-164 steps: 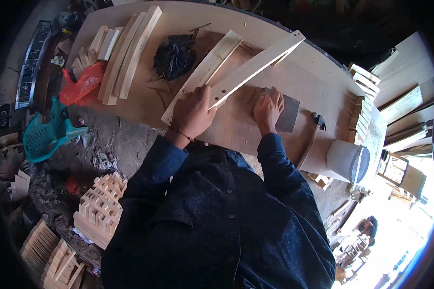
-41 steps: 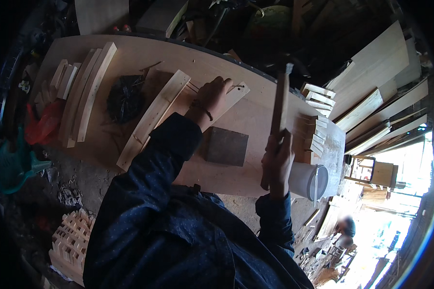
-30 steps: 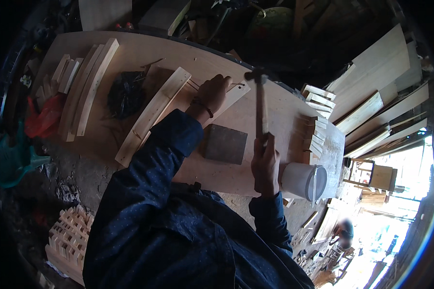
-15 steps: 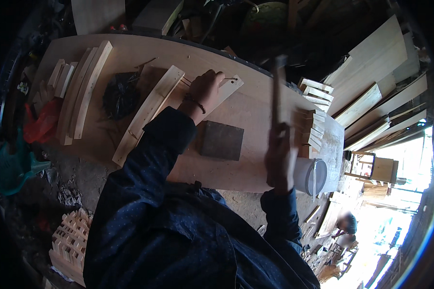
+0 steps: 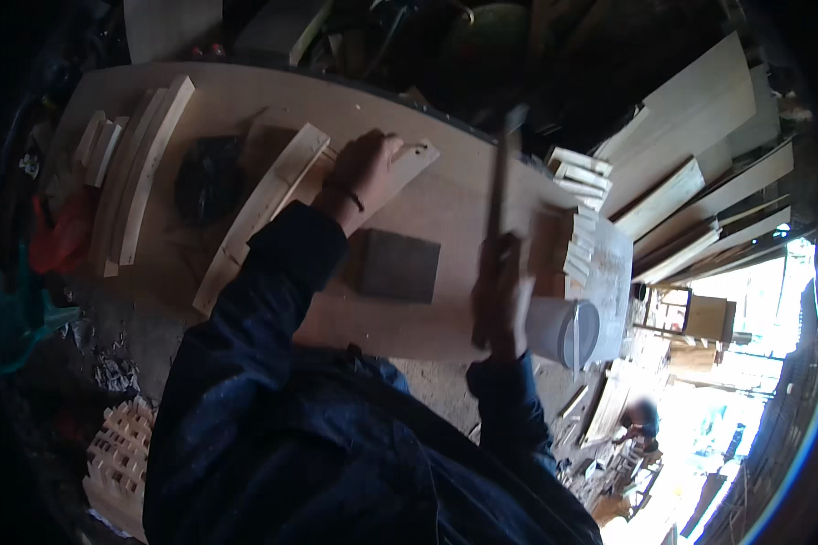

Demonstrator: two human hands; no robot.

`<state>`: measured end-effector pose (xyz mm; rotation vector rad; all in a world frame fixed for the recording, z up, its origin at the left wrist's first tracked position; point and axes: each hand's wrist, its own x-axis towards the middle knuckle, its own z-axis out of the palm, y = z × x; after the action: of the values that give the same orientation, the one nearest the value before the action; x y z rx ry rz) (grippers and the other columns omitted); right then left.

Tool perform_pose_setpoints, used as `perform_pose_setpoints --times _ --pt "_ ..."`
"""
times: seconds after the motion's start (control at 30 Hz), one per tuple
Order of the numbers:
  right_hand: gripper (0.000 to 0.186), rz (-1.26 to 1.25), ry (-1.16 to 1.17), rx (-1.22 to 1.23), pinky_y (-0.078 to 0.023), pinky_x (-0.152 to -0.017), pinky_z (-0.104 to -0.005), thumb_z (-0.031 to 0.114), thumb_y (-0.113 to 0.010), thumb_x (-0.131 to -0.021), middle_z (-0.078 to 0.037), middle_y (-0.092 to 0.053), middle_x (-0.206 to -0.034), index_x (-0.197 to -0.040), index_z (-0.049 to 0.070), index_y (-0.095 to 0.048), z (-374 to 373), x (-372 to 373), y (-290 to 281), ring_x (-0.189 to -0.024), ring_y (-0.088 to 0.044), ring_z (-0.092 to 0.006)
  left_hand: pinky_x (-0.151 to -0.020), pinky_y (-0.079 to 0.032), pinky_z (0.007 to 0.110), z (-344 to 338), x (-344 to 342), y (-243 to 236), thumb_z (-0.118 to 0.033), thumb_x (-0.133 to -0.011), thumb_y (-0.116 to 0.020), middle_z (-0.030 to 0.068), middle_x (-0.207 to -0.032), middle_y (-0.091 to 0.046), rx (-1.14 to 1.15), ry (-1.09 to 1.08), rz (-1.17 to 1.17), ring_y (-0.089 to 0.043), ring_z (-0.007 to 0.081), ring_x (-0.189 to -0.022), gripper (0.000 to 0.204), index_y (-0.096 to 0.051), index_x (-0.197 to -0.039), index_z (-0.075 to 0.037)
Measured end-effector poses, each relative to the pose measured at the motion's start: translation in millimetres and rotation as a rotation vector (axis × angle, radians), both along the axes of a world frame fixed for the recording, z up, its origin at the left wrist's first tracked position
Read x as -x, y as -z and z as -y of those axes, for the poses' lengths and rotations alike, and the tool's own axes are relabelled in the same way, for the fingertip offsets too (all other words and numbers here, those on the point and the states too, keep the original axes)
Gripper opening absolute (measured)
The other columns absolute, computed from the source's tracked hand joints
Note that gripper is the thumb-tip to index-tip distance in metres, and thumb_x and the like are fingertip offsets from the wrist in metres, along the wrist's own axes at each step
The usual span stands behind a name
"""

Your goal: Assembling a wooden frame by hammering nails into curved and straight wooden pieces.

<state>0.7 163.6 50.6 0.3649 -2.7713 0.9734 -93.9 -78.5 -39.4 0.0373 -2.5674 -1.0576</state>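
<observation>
My left hand (image 5: 365, 168) is closed over a pale wooden bar (image 5: 411, 166) that lies slanted on the workbench (image 5: 468, 191). At its fingertips a thin, dark, nail-like piece shows near the bar's far end, beside a dark hole. My right hand (image 5: 503, 304), blurred by motion, grips a hammer (image 5: 500, 182) by its handle, with the head raised at the top. Between my hands a dark square block (image 5: 400, 265) sits on the bench. Left of my left hand, a longer wooden bar (image 5: 262, 213) lies slanted, part of it behind my sleeve.
A black plastic bag (image 5: 211, 179) and several long wooden bars (image 5: 157, 168) lie on the left. At the right end stand a whitish bucket (image 5: 554, 329) and small wooden pieces (image 5: 580, 243). Boards (image 5: 691, 100) lean beyond. A person (image 5: 641, 422) crouches far off at lower right.
The whole view has shifted, so the bench and both hands appear slightly farther left. The hammer is still raised in my right hand, and my left hand stays on the bar.
</observation>
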Motion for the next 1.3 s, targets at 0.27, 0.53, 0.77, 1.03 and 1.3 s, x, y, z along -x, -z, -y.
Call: perform_pose_setpoints --times 0.27,0.53,0.77,1.03,1.3 --pt "0.032 -0.422 0.113 0.454 -0.038 -0.036 -0.0237 0.032 -0.04 -0.107 -0.002 -0.053 -0.068 -0.114 0.001 -0.041 6.3 3.0 -79.2 -0.043 -0.048 -0.0085 -0.081 -0.054 0.047 0.0 -1.2 5.8 -0.01 -0.092 -0.054 0.0185 -0.096 -0.067 0.002 0.048 -0.018 -0.067 0.0372 -0.094 0.021 -0.069 -0.105 -0.006" --pt "0.017 0.202 0.037 -0.192 -0.047 -0.061 -0.0624 0.019 -0.048 -0.101 -0.032 -0.063 -0.078 -0.113 0.007 -0.047 12.1 0.1 9.8 -0.076 -0.061 -0.0531 -0.079 -0.055 0.047 -3.2 4.2 12.1 -0.012 -0.092 -0.054 0.0174 -0.096 -0.067 0.094 0.014 0.008 -0.068 0.0366 -0.091 0.018 -0.069 -0.102 -0.008" --pt "0.023 -0.36 0.052 0.534 -0.044 -0.037 -0.0232 0.027 -0.042 -0.107 -0.005 -0.056 -0.072 -0.112 0.004 -0.045 -18.3 8.9 -88.7 -0.046 -0.053 -0.0099 -0.079 -0.054 0.048 -2.7 2.5 9.1 -0.012 -0.09 -0.057 0.0174 -0.096 -0.067 0.001 0.041 -0.073 -0.067 0.0368 -0.091 0.016 -0.069 -0.099 -0.008" --pt "0.02 0.262 -0.011 -0.127 -0.045 -0.061 -0.0645 0.018 -0.049 -0.1 -0.035 -0.061 -0.079 -0.114 0.005 -0.042 16.0 -2.5 13.3 -0.076 -0.059 -0.0558 -0.078 -0.054 0.048 -4.2 4.4 11.9 -0.018 -0.094 -0.055 0.0175 -0.095 -0.067 0.064 0.035 0.002 -0.067 0.0374 -0.09 0.018 -0.069 -0.099 -0.008" --pt "0.01 0.182 0.168 0.535 -0.039 -0.037 -0.0259 0.015 -0.047 -0.103 -0.002 -0.051 -0.062 -0.104 0.005 -0.043 2.1 -18.1 -50.7 -0.045 -0.052 -0.0083 -0.081 -0.053 0.047 -2.7 -2.5 4.3 -0.011 -0.092 -0.057 0.018 -0.096 -0.067 -0.106 0.011 -0.144 -0.066 0.0376 -0.094 0.015 -0.069 -0.099 -0.006"
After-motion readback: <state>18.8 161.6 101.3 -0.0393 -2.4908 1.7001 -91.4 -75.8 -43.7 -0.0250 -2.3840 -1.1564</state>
